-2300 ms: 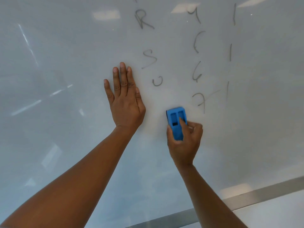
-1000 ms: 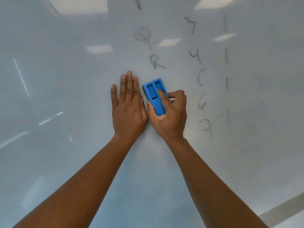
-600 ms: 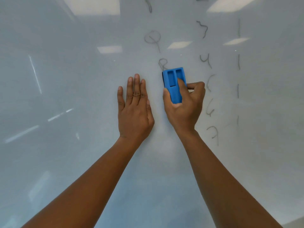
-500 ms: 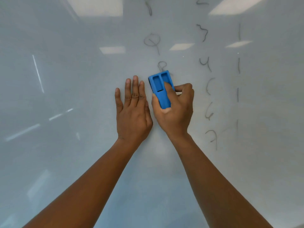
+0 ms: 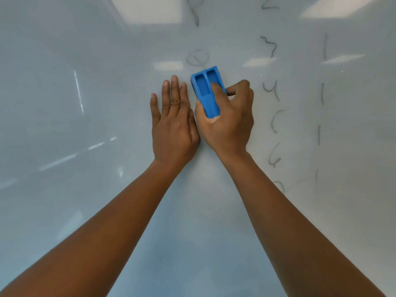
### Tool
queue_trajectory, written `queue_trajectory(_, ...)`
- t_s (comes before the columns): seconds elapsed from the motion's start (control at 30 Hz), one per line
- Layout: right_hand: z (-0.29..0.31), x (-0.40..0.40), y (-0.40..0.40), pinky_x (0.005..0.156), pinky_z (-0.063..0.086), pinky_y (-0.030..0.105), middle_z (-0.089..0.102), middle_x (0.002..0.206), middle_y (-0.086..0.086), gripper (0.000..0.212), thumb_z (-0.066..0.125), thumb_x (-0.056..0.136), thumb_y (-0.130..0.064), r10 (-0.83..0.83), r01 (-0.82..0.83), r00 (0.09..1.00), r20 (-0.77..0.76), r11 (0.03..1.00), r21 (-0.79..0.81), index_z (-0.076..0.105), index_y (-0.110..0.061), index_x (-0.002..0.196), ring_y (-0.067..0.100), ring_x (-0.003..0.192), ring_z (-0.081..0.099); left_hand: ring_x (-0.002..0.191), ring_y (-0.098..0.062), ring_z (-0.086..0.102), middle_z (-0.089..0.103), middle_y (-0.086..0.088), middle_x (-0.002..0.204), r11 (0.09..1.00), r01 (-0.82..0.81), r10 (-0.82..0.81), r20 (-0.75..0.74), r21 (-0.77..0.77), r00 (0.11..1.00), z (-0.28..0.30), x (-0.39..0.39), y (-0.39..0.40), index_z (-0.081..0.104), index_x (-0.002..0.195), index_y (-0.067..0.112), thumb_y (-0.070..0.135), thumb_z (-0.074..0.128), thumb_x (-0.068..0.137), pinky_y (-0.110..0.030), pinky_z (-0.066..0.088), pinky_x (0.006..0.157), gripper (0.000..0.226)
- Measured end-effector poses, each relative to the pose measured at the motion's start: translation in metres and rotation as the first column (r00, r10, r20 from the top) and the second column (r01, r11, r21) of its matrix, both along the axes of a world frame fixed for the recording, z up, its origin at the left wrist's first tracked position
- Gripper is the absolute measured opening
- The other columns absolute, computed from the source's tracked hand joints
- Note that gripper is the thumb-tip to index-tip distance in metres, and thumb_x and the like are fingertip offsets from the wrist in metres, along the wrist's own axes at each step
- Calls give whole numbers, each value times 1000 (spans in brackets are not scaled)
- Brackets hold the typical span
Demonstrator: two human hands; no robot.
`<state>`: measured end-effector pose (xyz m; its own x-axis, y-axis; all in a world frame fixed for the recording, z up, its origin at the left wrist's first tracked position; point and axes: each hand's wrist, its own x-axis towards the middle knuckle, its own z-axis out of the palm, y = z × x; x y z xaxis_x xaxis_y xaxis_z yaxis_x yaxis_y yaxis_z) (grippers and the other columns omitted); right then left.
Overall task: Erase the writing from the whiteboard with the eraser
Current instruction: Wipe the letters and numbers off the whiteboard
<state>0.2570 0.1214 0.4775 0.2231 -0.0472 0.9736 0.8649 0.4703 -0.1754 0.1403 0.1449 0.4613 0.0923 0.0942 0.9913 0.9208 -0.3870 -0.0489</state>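
A white whiteboard (image 5: 85,116) fills the view. My right hand (image 5: 229,123) grips a blue eraser (image 5: 205,91) and presses it flat on the board, its top edge just under a faint letter Q (image 5: 197,58). My left hand (image 5: 173,123) lies flat on the board with fingers together, touching the right hand's side. A column of grey digits (image 5: 271,91) runs down the board to the right of the eraser. Further right is a column of short vertical strokes (image 5: 322,96). Another mark (image 5: 195,11) sits at the top above the Q.
Reflections of ceiling lights (image 5: 147,9) show on the glossy board. The board to the left of my left hand and below both forearms carries no writing.
The eraser has moved up over the spot where the letter R stood, and the R no longer shows. My left hand stays flat beside it. The view has tilted upward.
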Motion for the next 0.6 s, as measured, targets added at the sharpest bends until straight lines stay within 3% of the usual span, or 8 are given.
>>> queue_trajectory(0.1, -12, 18, 0, 53, 49, 34, 54, 97, 13, 42, 72, 75, -36, -13, 12, 1000, 29, 1000, 15, 69, -14, 111, 27, 87, 53, 155, -27, 9, 14, -14, 166, 1000, -11, 11, 25, 5, 1000, 13, -6, 0, 19, 157, 4, 19, 30, 104, -43, 2, 126, 57)
queue_trajectory(0.3, 28, 24, 5, 53, 50, 32, 54, 97, 14, 41, 73, 77, -35, -19, 24, 992, -124, 999, 41, 68, -12, 110, 26, 86, 52, 155, -26, 9, 15, -13, 166, 1000, -17, 15, 56, 24, 998, 19, -8, 4, 18, 158, 5, 20, 28, 105, -43, 4, 127, 56)
queue_trajectory(0.43, 46, -7, 3, 56, 49, 35, 54, 96, 15, 39, 71, 74, -36, 30, -29, 999, -31, 999, 41, 69, -12, 105, 29, 87, 52, 154, -26, 11, 17, -13, 165, 999, -13, 11, 58, 41, 998, 18, -7, 6, 21, 157, 4, 21, 29, 103, -44, 5, 127, 57)
queue_trajectory(0.6, 22, -9, 1, 53, 49, 34, 53, 94, 12, 40, 70, 76, -38, 12, -15, 995, 98, 999, 40, 69, -13, 107, 25, 84, 52, 155, -23, 11, 17, -11, 166, 999, -14, 13, 35, 31, 999, 19, -12, 6, 20, 157, 7, 26, 29, 104, -43, 5, 127, 57)
